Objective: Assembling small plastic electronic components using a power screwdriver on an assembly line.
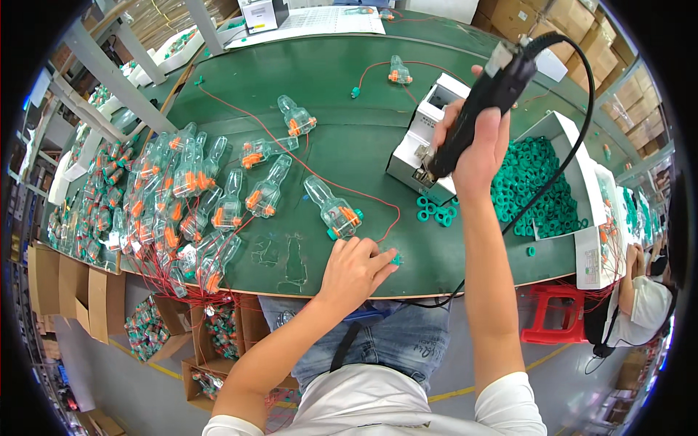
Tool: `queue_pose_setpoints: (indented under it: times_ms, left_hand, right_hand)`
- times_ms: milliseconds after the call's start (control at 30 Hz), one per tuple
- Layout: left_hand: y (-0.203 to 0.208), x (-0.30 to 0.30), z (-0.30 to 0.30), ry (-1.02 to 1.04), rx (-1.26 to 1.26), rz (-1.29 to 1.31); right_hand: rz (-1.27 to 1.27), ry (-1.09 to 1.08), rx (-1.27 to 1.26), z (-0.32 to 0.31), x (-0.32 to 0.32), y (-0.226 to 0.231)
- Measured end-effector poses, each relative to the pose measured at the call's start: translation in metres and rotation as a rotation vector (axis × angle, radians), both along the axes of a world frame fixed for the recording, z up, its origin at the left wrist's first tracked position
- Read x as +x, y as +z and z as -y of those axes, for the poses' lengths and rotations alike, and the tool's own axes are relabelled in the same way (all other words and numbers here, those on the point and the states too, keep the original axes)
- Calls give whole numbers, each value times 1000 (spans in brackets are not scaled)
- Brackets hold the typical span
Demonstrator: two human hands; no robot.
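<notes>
My right hand (476, 149) is wrapped round a black electric screwdriver (488, 98), held slanting with its tip down at a white box-shaped screw feeder (424, 161). Low on the green table, my left hand (356, 270) has its fingers closed at a small green plug (396, 259). Just beyond its knuckles lies a clear plastic bottle-shaped housing (333, 207) with orange and green parts inside. A thin red wire (389, 207) runs past this housing toward the fingers of my left hand.
Many similar clear housings (193, 178) crowd the table's left side. A white box (582, 189) of green rings (534, 182) stands right of the feeder, and loose rings (436, 211) lie before it. The screwdriver's black cable (574, 149) loops over the box. Another person (643, 301) sits far right.
</notes>
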State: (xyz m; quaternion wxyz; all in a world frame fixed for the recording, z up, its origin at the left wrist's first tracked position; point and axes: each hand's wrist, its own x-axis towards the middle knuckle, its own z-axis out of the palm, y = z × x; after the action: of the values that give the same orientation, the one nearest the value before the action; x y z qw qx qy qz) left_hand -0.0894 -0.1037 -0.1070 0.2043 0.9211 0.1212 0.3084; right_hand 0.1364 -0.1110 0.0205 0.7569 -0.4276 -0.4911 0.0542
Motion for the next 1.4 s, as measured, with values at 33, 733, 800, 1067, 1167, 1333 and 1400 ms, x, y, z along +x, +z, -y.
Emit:
queue_pose_setpoints:
  times_ms: [33,733,800,1067,1167,1333,1400]
  left_hand:
    - [-1,-1,-2,5,-5,-3]
    - [-1,6,-7,-92,175,-72]
    - [3,7,-9,-117,214,-115]
    - [5,37,19,73,102,-353]
    - [11,0,59,-289,-244,-555]
    - [89,-9,19,-603,-532,-340]
    - [95,25,-58,-140,-495,-83]
  right_hand:
    - [-46,15,-32,6,-11,-8]
    - [-255,262,-111,56,-82,-69]
    - [-252,280,-103,53,-81,-64]
    - [-248,90,-97,76,-54,1]
    - [-183,11,-77,88,-40,7]
    - [-84,-121,-71,130,-16,17]
    - [27,-493,-164,138,-16,12]
